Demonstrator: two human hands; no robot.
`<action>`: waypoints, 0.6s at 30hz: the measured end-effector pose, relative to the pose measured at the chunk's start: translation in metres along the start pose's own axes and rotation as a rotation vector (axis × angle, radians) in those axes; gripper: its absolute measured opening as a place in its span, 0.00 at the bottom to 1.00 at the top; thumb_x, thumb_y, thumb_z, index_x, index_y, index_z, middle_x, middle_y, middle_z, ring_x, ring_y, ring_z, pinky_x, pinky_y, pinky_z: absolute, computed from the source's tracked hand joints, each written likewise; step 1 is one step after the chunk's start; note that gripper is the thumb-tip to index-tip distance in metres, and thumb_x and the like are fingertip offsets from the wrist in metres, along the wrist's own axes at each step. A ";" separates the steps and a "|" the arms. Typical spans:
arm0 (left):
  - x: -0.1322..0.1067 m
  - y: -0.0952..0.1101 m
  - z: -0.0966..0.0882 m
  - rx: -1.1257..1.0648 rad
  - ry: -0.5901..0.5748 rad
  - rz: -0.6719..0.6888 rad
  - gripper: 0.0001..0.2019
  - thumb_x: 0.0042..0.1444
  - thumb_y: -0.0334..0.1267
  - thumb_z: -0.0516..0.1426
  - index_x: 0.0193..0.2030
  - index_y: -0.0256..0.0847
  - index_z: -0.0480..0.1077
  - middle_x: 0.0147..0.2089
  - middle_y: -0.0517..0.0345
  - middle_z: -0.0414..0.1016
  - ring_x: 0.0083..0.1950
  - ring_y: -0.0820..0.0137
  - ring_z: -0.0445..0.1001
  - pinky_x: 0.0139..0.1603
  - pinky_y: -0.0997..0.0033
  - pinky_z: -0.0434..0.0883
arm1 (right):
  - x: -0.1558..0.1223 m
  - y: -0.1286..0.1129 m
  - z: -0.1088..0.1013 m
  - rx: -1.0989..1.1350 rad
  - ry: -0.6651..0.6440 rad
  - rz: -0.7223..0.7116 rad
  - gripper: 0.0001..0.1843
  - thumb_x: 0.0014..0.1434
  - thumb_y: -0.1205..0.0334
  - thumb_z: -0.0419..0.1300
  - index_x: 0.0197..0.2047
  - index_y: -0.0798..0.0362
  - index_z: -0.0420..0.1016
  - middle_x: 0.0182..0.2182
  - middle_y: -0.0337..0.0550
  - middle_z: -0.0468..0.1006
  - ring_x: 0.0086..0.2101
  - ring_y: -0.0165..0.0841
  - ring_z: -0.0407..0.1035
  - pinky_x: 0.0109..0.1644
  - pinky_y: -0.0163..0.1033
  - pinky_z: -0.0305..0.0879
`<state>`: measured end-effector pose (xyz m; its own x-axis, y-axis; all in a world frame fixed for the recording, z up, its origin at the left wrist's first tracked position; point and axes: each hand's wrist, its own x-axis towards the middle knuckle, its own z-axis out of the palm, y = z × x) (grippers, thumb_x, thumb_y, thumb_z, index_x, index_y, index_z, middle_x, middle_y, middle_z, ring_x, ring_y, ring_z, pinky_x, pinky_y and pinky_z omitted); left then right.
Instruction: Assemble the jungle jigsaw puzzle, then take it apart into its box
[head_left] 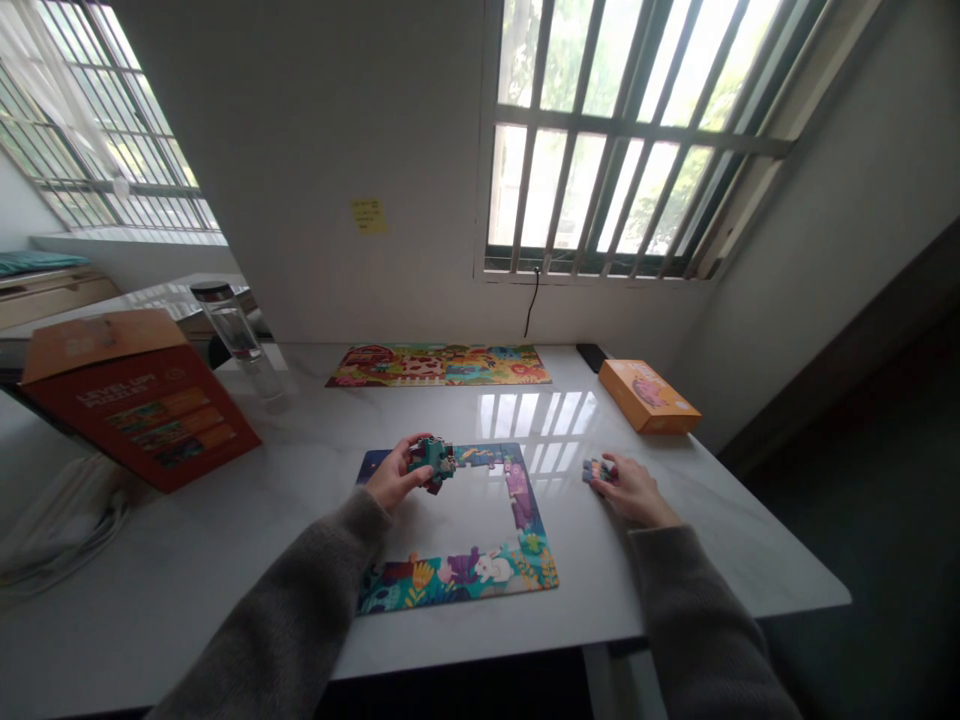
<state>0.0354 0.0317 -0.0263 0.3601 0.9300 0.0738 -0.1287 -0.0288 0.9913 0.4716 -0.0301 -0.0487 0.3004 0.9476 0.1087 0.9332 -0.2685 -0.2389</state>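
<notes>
From the head camera we look down on a white marble tabletop (225,570), with our two grey knit sleeves (277,620) coming in from 6 o'clock. Our left grip (397,477) is curled closed around a clump of joined teal jigsaw pieces (433,458), held up off the surface. The clump sits at the grip's fingertips, at about 2 o'clock from the palm, and a dark red edge shows beneath it. Our right grip (628,490) is low against the tabletop, its fingers curved over a small stack of purple and blue puzzle pieces (598,472). The stack lies at the grip's 9 o'clock, touching the fingertips; we cannot tell how firmly it is held.

Between the two grips lies a partly built jigsaw frame (457,588), its pieces joined along the top, right and bottom sides around a bare patch of tabletop. The left grip hovers over its top-left corner. At 12 o'clock beyond it lies a finished farm-scene jigsaw (439,366). At 2 o'clock an orange puzzle box (649,396) sits near a dark flat device (592,357). At 10 o'clock a red-orange puzzle box (139,420) stands propped open at the tabletop's edge, near a clear glass bottle (229,325). A yellow sticky note (369,215) is stuck on the wall, left of a barred window (600,130).
</notes>
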 end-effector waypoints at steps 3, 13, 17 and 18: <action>0.000 -0.002 -0.001 0.008 -0.013 0.001 0.38 0.47 0.47 0.68 0.61 0.38 0.58 0.46 0.46 0.75 0.33 0.64 0.79 0.33 0.62 0.77 | -0.001 -0.002 -0.002 0.010 -0.006 -0.021 0.23 0.54 0.50 0.62 0.52 0.50 0.77 0.42 0.49 0.79 0.42 0.43 0.71 0.42 0.41 0.60; 0.001 -0.008 -0.002 0.029 -0.043 -0.010 0.38 0.49 0.46 0.68 0.63 0.38 0.57 0.50 0.45 0.73 0.37 0.63 0.79 0.35 0.64 0.76 | -0.011 -0.001 -0.001 0.081 0.043 -0.078 0.23 0.55 0.48 0.60 0.51 0.48 0.75 0.46 0.48 0.76 0.46 0.45 0.69 0.44 0.43 0.62; -0.001 -0.008 0.000 0.017 -0.017 0.011 0.37 0.49 0.46 0.68 0.62 0.38 0.58 0.49 0.45 0.74 0.38 0.62 0.79 0.35 0.64 0.76 | -0.017 -0.001 0.000 0.060 0.020 -0.061 0.25 0.53 0.51 0.63 0.54 0.46 0.74 0.47 0.48 0.75 0.48 0.46 0.69 0.45 0.44 0.62; -0.001 -0.008 0.000 0.014 -0.011 0.016 0.37 0.49 0.46 0.68 0.62 0.38 0.59 0.48 0.45 0.74 0.38 0.62 0.79 0.35 0.64 0.76 | -0.018 -0.001 0.000 0.055 0.011 -0.056 0.28 0.52 0.52 0.63 0.56 0.47 0.73 0.47 0.48 0.75 0.48 0.46 0.69 0.45 0.44 0.63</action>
<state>0.0362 0.0305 -0.0339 0.3680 0.9254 0.0908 -0.1219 -0.0488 0.9913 0.4654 -0.0465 -0.0506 0.2507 0.9587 0.1343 0.9364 -0.2049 -0.2850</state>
